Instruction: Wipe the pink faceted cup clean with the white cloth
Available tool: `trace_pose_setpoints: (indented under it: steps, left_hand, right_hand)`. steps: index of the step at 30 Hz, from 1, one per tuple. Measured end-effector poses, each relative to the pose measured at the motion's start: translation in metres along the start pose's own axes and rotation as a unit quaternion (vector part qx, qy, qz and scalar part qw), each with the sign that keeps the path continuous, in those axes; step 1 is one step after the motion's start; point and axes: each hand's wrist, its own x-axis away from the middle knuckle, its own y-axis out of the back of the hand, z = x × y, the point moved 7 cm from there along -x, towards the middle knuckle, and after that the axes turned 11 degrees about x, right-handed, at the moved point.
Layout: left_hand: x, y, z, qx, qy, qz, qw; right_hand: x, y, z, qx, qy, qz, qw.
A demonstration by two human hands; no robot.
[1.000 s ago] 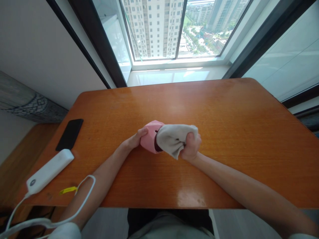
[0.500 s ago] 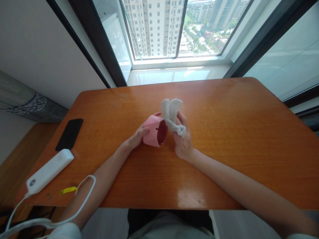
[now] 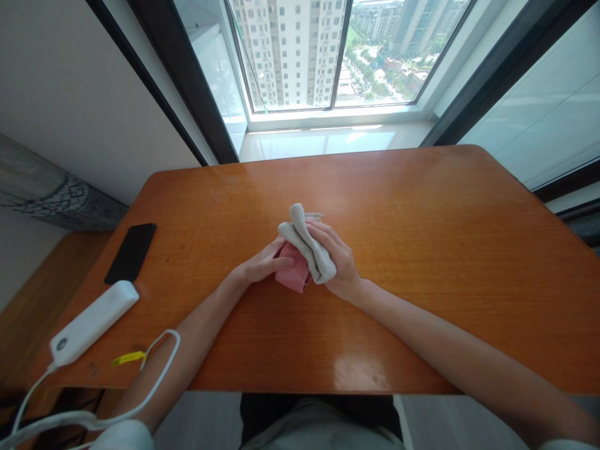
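Over the middle of the wooden table, my left hand (image 3: 264,261) grips a pink faceted cup-like container (image 3: 293,275) from its left side, thumb across the near face. My right hand (image 3: 338,255) is wrapped round a folded, light grey-white cloth (image 3: 307,240). The cloth lies against the upper right of the pink container and covers most of its opening. Fingers of my right hand rest along the cloth's far side. Whether any of the cloth is inside the container is hidden.
On the brown table (image 3: 422,250), a black phone (image 3: 130,253) lies at the left. Nearer stands a white power strip or adapter (image 3: 94,322) with a white cable (image 3: 164,375) running by my left forearm. A yellow tag (image 3: 129,358) is near it. A window (image 3: 328,56) is beyond the far edge.
My right hand has brought the cloth left and down onto the pink container, covering its opening. The container has tipped and shifted slightly toward me in my left hand.
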Motion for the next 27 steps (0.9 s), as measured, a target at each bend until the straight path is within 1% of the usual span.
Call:
trace_pose_setpoints:
  steps: [3, 5, 7, 10, 13, 15, 16, 18, 21, 24, 27]
  left_hand:
    - [-0.002, -0.002, -0.004, 0.005, -0.012, -0.02, 1.0]
    - [-0.004, -0.004, -0.009, -0.006, -0.042, -0.036, 0.998]
    - [-0.004, -0.003, -0.015, -0.03, -0.087, -0.062, 0.994]
    - [-0.001, -0.004, -0.026, -0.124, -0.168, -0.103, 0.973]
    - [0.005, -0.014, -0.031, -0.254, -0.213, -0.102, 0.938]
    - [0.007, -0.019, -0.03, -0.299, -0.215, -0.109, 0.923]
    - [0.008, -0.019, -0.03, -0.304, -0.214, -0.122, 0.92]
    - [0.011, -0.016, -0.03, -0.293, -0.211, -0.168, 0.917]
    - [0.014, -0.009, -0.028, -0.269, -0.196, -0.234, 0.914]
    - [0.013, -0.008, -0.026, -0.261, -0.172, -0.256, 0.915]
    - [0.01, -0.007, -0.027, -0.271, -0.161, -0.268, 0.91]
  right_hand:
    - [0.0, 0.003, 0.003, 0.008, -0.004, -0.006, 1.0]
    - [0.0, 0.007, 0.006, 0.041, -0.003, -0.026, 0.999]
    - [-0.001, 0.014, 0.007, 0.095, 0.0, -0.061, 0.994]
    - [-0.001, 0.021, 0.007, 0.182, 0.01, -0.094, 0.979]
    - [-0.001, 0.02, 0.009, 0.232, 0.039, -0.075, 0.969]
    - [0.0, 0.015, 0.014, 0.256, 0.064, -0.047, 0.963]
    - [0.001, 0.012, 0.018, 0.265, 0.077, -0.03, 0.961]
    - [0.003, 0.004, 0.025, 0.271, 0.095, 0.005, 0.958]
    - [0.005, -0.006, 0.032, 0.246, 0.106, 0.046, 0.962]
    - [0.004, -0.006, 0.028, 0.2, 0.068, 0.047, 0.976]
    - [0.001, -0.002, 0.013, 0.133, -0.008, 0.022, 0.991]
